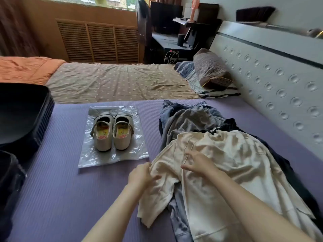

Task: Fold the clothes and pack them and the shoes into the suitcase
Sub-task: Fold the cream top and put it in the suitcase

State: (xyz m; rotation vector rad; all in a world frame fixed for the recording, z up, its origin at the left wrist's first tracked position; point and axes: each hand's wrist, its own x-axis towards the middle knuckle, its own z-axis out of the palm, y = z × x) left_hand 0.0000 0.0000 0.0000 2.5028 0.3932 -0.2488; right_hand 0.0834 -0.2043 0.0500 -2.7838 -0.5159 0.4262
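From the head camera we see 2 bare forearms reaching forward over the purple mat (70,189). The left hand (142,175) pinches the cream shirt (227,154) at its left edge, fingers curled. The right hand (197,165) rests on the shirt, fingers spread wide, holding nothing. The shirt tops the clothes pile (188,119) along the mat's right side, and the garments under it are mostly hidden. The 2 shoes (111,131) stand on a plastic sheet (97,159) mid-mat. The suitcase (22,112) is cut off at the left edge.
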